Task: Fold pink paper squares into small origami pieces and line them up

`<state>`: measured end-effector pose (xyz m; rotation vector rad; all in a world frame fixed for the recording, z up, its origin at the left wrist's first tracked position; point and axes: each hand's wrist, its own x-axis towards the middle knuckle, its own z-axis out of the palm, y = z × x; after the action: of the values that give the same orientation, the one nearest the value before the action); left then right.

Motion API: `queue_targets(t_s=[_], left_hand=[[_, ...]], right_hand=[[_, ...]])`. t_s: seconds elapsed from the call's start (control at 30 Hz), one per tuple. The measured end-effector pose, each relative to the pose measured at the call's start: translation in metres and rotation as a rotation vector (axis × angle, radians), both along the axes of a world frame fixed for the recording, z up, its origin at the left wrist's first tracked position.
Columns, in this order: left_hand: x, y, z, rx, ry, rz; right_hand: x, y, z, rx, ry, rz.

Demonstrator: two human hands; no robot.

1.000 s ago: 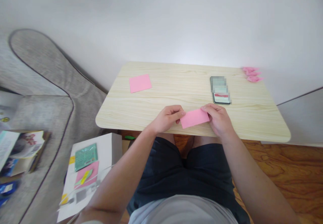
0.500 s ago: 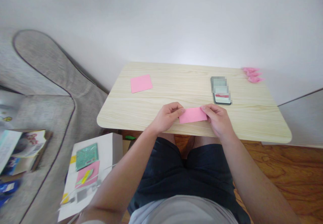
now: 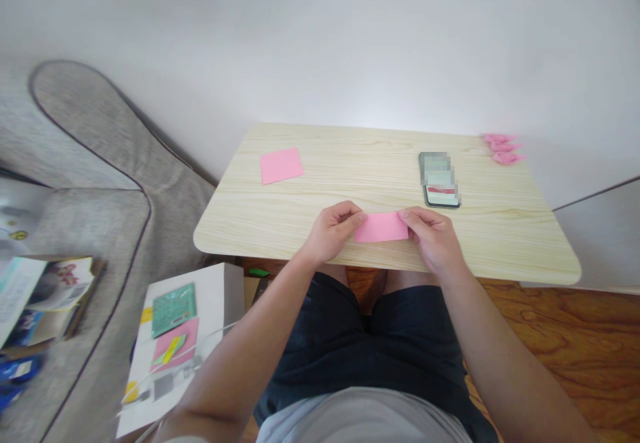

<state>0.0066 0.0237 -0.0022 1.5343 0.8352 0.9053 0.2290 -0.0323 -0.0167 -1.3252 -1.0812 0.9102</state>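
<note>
A narrow pink rectangle of paper [image 3: 382,228] is held level above the front part of the table. Its left end is pinched between the thumb and fingers of my left hand [image 3: 334,228]. At its upper right corner, my right hand [image 3: 430,233] grips it, the thumb lying on top. Fingers beneath the paper are hidden. On the table's left side lies a larger flat pink sheet [image 3: 281,166]. Beyond my right hand rests a phone [image 3: 441,195] with a partly blurred screen. Several folded pink paper pieces [image 3: 505,148] sit together at the far right corner.
The pale wooden table [image 3: 345,163] stands against a white wall. At the lower left, a white box [image 3: 233,293] carries a green packet [image 3: 174,310], pink paper and a yellow-green cutter [image 3: 173,350]. A grey sofa [image 3: 165,190] is to the left, with an open carton [image 3: 65,296] on it.
Both hands keep their hold on the pink paper, which tilts very slightly. The whole view has shifted a little; nothing else has visibly moved.
</note>
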Motion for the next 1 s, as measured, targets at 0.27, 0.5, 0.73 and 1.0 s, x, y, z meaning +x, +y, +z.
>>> queue_targets(t_s=[0.27, 0.5, 0.73, 1.0], left_hand=[[0.0012, -0.0017, -0.0004, 0.044, -0.025, 0.056], [0.0014, -0.0031, -0.0022, 0.088, -0.011, 0.066], [0.002, -0.0046, -0.0004, 0.087, -0.01, 0.079], [0.0014, -0.0064, -0.0023, 0.115, 0.007, 0.106]], right_hand=[[-0.0037, -0.0051, 0.0072, 0.077, -0.108, 0.001], [-0.0056, -0.0059, 0.008, 0.059, -0.099, -0.043], [-0.0061, -0.0065, 0.0093, 0.076, -0.115, -0.047], [-0.0072, -0.0068, 0.0088, 0.122, -0.096, -0.031]])
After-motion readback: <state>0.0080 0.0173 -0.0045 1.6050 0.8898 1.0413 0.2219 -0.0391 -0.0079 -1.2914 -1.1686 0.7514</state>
